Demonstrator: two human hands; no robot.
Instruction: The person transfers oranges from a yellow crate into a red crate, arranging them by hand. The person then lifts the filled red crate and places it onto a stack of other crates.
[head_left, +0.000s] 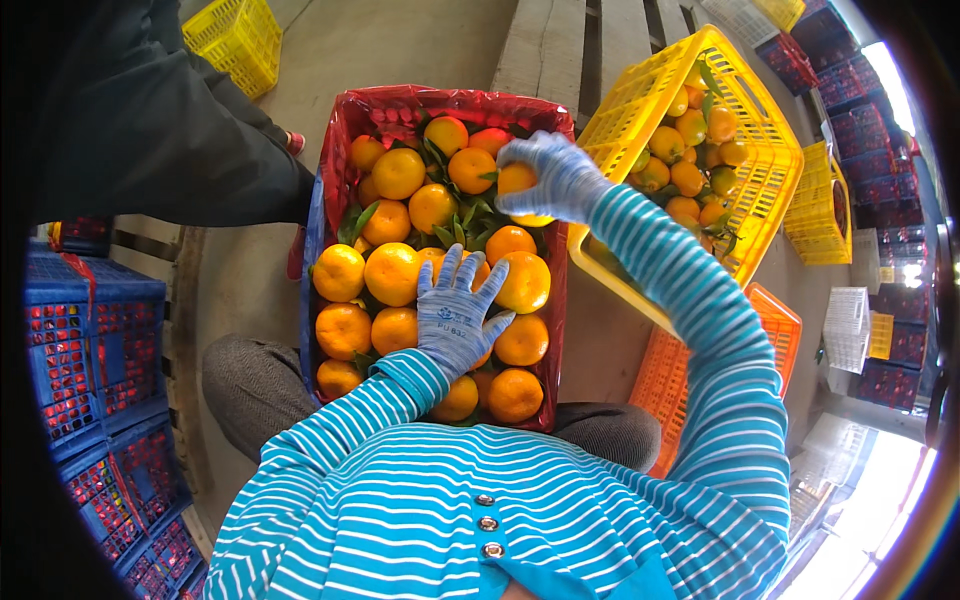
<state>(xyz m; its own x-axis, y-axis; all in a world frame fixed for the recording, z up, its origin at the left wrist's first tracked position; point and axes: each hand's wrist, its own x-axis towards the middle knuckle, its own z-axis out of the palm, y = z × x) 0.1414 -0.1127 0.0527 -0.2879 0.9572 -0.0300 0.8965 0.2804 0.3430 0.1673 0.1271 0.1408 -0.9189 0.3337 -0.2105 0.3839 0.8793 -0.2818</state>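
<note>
A blue crate (309, 300) lined with red plastic film (450, 97) stands before me, holding rows of orange citrus fruits (343, 330), some with green leaves (469, 217) among them. My left hand (457, 307), in a grey-blue knit glove, lies palm down with fingers spread on the fruits at the middle. At the crate's upper right, my right hand (551, 172), gloved alike and slightly blurred, curls around an orange citrus fruit (516, 180). To its right, a tilted yellow plastic crate (765, 150) holds more citrus fruits (686, 178), some greenish, with leaves.
An orange crate (660, 390) sits below the yellow one. Stacked blue crates (97, 337) stand at the left. Another person's dark-clad leg (165, 142) reaches in from the upper left, near a yellow crate (236, 45). A wooden pallet (544, 52) lies at the top.
</note>
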